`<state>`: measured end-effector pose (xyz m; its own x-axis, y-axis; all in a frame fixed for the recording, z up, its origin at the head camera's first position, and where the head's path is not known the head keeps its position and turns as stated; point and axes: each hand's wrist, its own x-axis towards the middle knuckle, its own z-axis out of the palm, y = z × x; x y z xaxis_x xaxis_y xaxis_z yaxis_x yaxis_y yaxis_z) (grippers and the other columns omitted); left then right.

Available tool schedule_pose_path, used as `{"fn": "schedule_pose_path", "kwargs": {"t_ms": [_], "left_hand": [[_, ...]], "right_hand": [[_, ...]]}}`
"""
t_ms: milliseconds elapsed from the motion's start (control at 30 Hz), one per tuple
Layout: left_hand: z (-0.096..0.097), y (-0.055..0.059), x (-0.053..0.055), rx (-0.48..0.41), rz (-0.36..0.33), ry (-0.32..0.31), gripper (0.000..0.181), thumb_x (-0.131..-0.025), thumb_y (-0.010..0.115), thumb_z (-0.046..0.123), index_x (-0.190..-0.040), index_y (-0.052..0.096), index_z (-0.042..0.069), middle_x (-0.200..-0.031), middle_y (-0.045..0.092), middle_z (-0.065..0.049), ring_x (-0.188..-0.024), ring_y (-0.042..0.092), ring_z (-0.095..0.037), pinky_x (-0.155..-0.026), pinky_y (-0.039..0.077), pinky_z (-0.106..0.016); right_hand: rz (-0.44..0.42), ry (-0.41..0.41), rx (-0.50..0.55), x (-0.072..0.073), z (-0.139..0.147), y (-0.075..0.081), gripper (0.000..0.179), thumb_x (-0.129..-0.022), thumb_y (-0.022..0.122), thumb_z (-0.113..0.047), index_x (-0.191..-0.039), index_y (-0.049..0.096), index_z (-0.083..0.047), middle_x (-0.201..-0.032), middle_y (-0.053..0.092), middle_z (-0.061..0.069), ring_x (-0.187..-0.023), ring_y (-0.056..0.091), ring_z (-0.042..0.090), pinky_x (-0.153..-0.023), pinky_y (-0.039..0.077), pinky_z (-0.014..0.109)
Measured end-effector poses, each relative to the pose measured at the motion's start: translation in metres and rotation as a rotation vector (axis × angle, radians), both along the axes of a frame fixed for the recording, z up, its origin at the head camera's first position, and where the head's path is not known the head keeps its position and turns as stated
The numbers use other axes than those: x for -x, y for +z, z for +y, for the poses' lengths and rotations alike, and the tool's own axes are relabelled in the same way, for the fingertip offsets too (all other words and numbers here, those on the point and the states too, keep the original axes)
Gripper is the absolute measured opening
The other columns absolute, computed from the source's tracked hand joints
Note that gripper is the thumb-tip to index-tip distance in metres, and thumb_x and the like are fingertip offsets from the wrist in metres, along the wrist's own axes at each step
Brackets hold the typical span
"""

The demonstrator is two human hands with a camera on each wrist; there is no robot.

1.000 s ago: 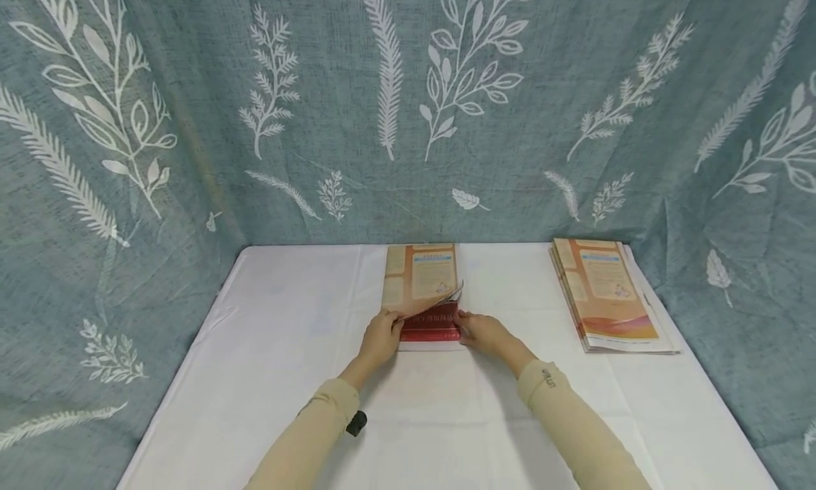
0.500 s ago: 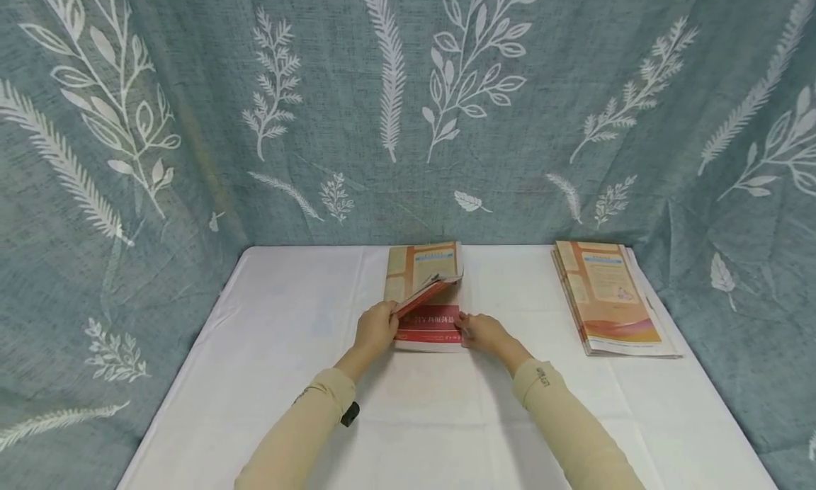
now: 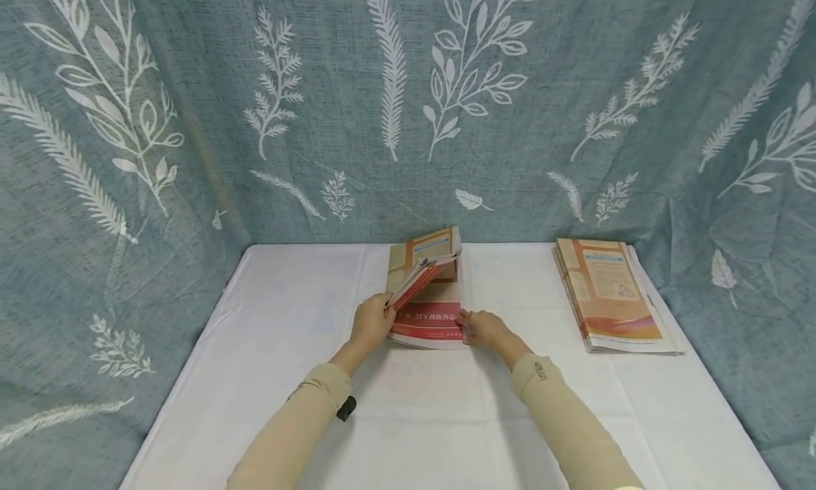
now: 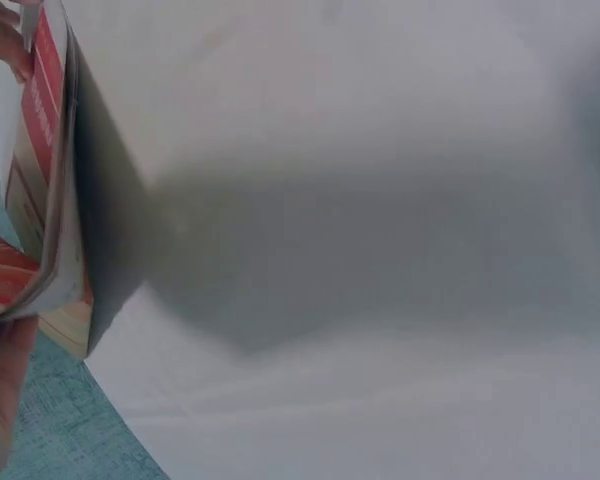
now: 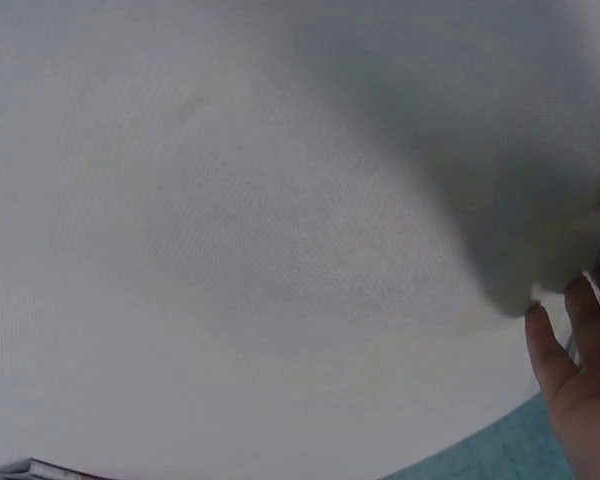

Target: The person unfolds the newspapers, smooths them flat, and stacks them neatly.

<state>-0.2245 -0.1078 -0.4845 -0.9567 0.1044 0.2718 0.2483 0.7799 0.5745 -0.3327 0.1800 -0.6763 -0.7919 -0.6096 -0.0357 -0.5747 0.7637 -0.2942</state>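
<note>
In the head view, a thin booklet with a tan and orange cover and a red lower band (image 3: 428, 320) lies at the middle back of the white table, partly bent up from it. My left hand (image 3: 372, 321) grips its left side, where a folded-up red and white section (image 3: 417, 285) rises at a slant. My right hand (image 3: 483, 328) pinches the lower right edge, thumb on the red band. The left wrist view shows the bent pages (image 4: 65, 200) side-on, with my left fingers (image 4: 2, 380) beneath them. How many booklets or layers there are, I cannot tell.
At the right of the table lies a stack of similar tan and orange booklets (image 3: 608, 292). A patterned green-grey curtain (image 3: 408, 107) hangs behind and at both sides. A small black device (image 3: 346, 408) sits by my left sleeve.
My left hand has moved slightly left and up, lifting and folding the section higher. More of the red band and the cover beneath shows. The right hand has stayed at the edge.
</note>
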Motion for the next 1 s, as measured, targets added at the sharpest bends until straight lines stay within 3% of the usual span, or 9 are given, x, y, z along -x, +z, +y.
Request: {"fn": "schedule_pose_path", "kwargs": {"t_ms": [133, 267, 400, 500, 700, 767, 900, 967, 1000], "left_hand": [[-0.003, 0.000, -0.002, -0.024, 0.018, -0.017, 0.022, -0.083, 0.058, -0.003, -0.103, 0.067, -0.005, -0.096, 0.070, -0.020, -0.070, 0.065, -0.025, -0.058, 0.054, -0.035], [-0.007, -0.002, -0.005, -0.040, 0.021, 0.011, 0.024, -0.082, 0.059, -0.003, -0.106, 0.066, -0.004, -0.096, 0.070, -0.020, -0.081, 0.068, -0.029, -0.066, 0.057, -0.038], [-0.011, -0.002, -0.009, -0.084, 0.010, 0.024, 0.025, -0.081, 0.059, -0.004, -0.105, 0.066, -0.005, -0.094, 0.070, -0.021, -0.080, 0.068, -0.030, -0.065, 0.057, -0.038], [-0.015, 0.000, -0.011, -0.140, -0.009, 0.029, 0.024, -0.082, 0.058, -0.004, -0.105, 0.065, -0.006, -0.093, 0.069, -0.022, -0.080, 0.067, -0.031, -0.066, 0.057, -0.037], [-0.022, -0.004, -0.015, -0.228, -0.023, 0.081, 0.019, -0.083, 0.057, -0.004, -0.101, 0.064, -0.007, -0.090, 0.069, -0.022, -0.079, 0.066, -0.030, -0.064, 0.057, -0.036], [-0.024, -0.007, -0.015, -0.244, -0.028, 0.105, 0.019, -0.083, 0.057, -0.004, -0.100, 0.064, -0.008, -0.089, 0.069, -0.022, -0.079, 0.067, -0.030, -0.062, 0.056, -0.035], [-0.028, -0.009, -0.017, -0.274, -0.048, 0.140, 0.018, -0.083, 0.057, -0.004, -0.100, 0.062, -0.010, -0.089, 0.068, -0.023, -0.078, 0.067, -0.031, -0.060, 0.056, -0.033], [-0.029, -0.009, -0.019, -0.299, -0.053, 0.148, 0.019, -0.082, 0.058, -0.005, -0.099, 0.062, -0.012, -0.088, 0.067, -0.025, -0.077, 0.067, -0.033, -0.060, 0.056, -0.034], [-0.030, -0.009, -0.019, -0.313, -0.053, 0.156, 0.019, -0.082, 0.058, -0.005, -0.098, 0.061, -0.013, -0.087, 0.067, -0.026, -0.076, 0.067, -0.033, -0.060, 0.056, -0.035]], "right_hand": [[0.008, -0.018, -0.044, 0.004, 0.000, -0.003, 0.059, -0.078, 0.073, -0.046, -0.130, 0.057, -0.024, -0.139, 0.052, 0.007, -0.103, 0.063, 0.034, -0.086, 0.051, 0.042], [0.080, -0.014, -0.052, 0.025, 0.008, -0.049, 0.061, -0.077, 0.070, -0.053, -0.131, 0.056, -0.027, -0.137, 0.054, 0.007, -0.100, 0.064, 0.033, -0.083, 0.052, 0.042], [0.038, -0.044, -0.034, 0.044, 0.015, -0.085, 0.071, -0.071, 0.062, -0.069, -0.133, 0.051, -0.036, -0.143, 0.047, 0.002, -0.108, 0.062, 0.032, -0.089, 0.050, 0.045], [0.024, -0.060, -0.022, 0.043, 0.013, -0.084, 0.074, -0.068, 0.060, -0.072, -0.133, 0.050, -0.037, -0.145, 0.045, 0.000, -0.111, 0.060, 0.031, -0.092, 0.049, 0.044], [0.050, -0.063, -0.024, 0.020, 0.001, -0.044, 0.066, -0.072, 0.073, -0.048, -0.130, 0.057, -0.022, -0.140, 0.048, 0.007, -0.109, 0.060, 0.035, -0.089, 0.049, 0.045], [0.017, -0.075, -0.043, 0.023, 0.002, -0.048, 0.065, -0.074, 0.072, -0.049, -0.132, 0.054, -0.025, -0.143, 0.046, 0.005, -0.112, 0.059, 0.034, -0.092, 0.048, 0.044], [0.010, -0.071, -0.002, 0.045, 0.013, -0.093, 0.072, -0.070, 0.057, -0.073, -0.134, 0.046, -0.042, -0.146, 0.042, -0.004, -0.113, 0.059, 0.031, -0.094, 0.047, 0.045], [-0.022, -0.083, -0.020, 0.047, 0.014, -0.094, 0.073, -0.069, 0.053, -0.076, -0.135, 0.041, -0.046, -0.148, 0.040, -0.006, -0.115, 0.058, 0.030, -0.097, 0.046, 0.045], [-0.029, -0.085, -0.020, 0.042, 0.012, -0.085, 0.073, -0.069, 0.054, -0.075, -0.135, 0.042, -0.045, -0.148, 0.040, -0.006, -0.116, 0.057, 0.031, -0.097, 0.046, 0.045]]}}
